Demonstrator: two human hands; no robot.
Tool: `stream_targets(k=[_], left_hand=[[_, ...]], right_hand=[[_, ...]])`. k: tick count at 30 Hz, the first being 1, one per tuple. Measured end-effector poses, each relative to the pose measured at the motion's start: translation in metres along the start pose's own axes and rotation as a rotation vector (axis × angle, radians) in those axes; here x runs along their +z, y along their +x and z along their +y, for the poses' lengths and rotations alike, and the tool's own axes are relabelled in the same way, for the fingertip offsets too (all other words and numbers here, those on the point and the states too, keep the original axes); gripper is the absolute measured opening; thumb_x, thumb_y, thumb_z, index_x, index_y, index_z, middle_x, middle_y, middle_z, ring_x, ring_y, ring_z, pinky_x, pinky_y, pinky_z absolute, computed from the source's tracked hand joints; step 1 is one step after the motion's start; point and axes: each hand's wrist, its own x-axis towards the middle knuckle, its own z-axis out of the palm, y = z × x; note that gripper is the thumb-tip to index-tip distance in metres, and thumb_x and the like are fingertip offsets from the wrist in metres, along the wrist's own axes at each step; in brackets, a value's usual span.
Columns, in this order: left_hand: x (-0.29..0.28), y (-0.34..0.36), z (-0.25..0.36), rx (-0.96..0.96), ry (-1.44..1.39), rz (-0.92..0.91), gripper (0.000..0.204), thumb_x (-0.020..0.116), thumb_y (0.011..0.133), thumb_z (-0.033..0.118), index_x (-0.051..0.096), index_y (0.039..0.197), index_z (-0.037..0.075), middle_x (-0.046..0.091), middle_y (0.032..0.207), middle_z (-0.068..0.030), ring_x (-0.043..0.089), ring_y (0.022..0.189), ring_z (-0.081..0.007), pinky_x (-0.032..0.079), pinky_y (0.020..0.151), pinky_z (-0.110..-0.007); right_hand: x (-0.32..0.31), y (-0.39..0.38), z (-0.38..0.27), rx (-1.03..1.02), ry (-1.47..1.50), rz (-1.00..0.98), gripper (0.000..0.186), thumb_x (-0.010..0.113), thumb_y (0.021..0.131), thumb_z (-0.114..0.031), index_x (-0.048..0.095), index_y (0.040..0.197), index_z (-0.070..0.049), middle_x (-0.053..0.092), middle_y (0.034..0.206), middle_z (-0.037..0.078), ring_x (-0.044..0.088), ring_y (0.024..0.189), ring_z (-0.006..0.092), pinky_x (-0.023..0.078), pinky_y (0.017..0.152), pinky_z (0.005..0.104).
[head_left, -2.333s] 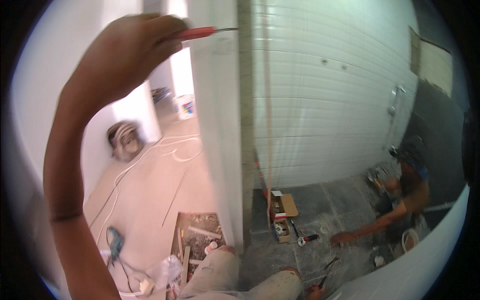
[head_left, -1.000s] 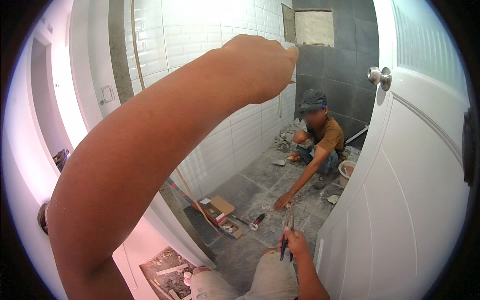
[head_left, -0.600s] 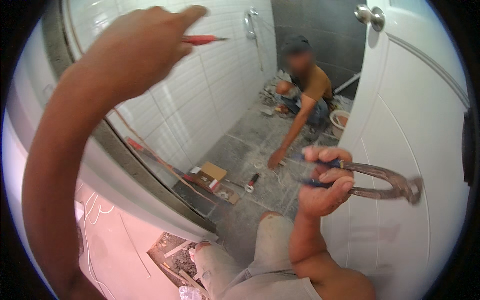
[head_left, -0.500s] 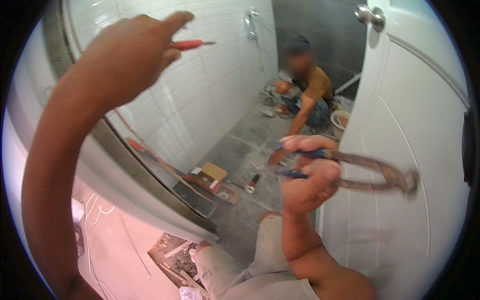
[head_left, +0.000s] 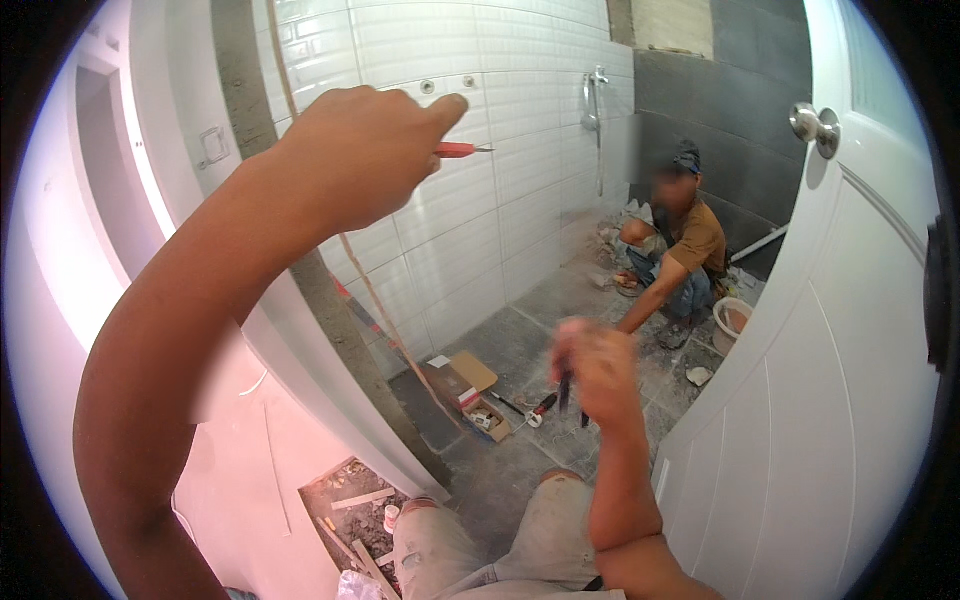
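Observation:
My left hand (head_left: pixel 370 160) is raised in front of the white tiled wall, closed on a red-handled tool (head_left: pixel 456 150) with a thin metal tip, one finger sticking out above it. My right hand (head_left: pixel 600 365), smeared by motion, is lower at the centre, gripping dark-handled pincers (head_left: pixel 565 395); their head is hidden or blurred. On the grey tiled floor below are an open cardboard box (head_left: pixel 470 370) and a tool with a red and black handle (head_left: pixel 543 408).
A crouching co-worker (head_left: pixel 700 240) reaches forward beside a white bucket (head_left: pixel 733 330). An open white door (head_left: pixel 840 400) stands at right, a door frame (head_left: pixel 320 400) at left. Rubble lies by the far wall. Wood strips (head_left: pixel 365 498) lie in a broken floor patch near my knees.
Compared with half a second ago, my left hand sits lower and further right in the picture. My right hand has turned, and the pincers no longer point rightward across the door.

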Motion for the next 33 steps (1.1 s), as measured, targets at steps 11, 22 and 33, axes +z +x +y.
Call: stream_targets(k=[11, 22, 33], left_hand=[[-0.019, -0.055, 0.02, 0.072, -0.046, -0.148, 0.023, 0.06, 0.1, 0.02, 0.062, 0.119, 0.006, 0.064, 0.082, -0.0113, 0.068, 0.066, -0.0278, 0.054, 0.058, -0.04], [0.023, -0.129, 0.051, 0.2, -0.293, -0.169, 0.031, 0.067, 0.089, 0.016, 0.064, 0.118, 0.007, 0.059, 0.083, -0.0081, 0.066, 0.063, -0.0254, 0.049, 0.052, -0.038], [-0.063, -0.137, -0.027, -0.184, 0.078, -0.042, 0.023, 0.067, 0.095, 0.014, 0.068, 0.118, 0.008, 0.067, 0.088, -0.009, 0.066, 0.067, -0.0213, 0.053, 0.06, -0.036]], right_hand=[[0.049, -0.162, 0.219, 0.898, -0.327, -1.072, 0.057, 0.057, 0.1, -0.044, 0.072, 0.069, 0.001, 0.068, 0.061, 0.012, 0.067, 0.058, 0.024, 0.053, 0.064, 0.042], [-0.041, -0.021, 0.145, 0.383, -1.035, -0.438, 0.042, 0.048, 0.106, -0.031, 0.073, 0.102, 0.003, 0.07, 0.098, 0.026, 0.07, 0.092, 0.0401, 0.054, 0.082, 0.0505], [-0.056, 0.036, -0.06, -0.117, -0.099, -0.189, 0.038, 0.051, 0.106, -0.038, 0.059, 0.092, -0.004, 0.062, 0.084, 0.009, 0.058, 0.069, 0.0097, 0.044, 0.059, 0.0285]])
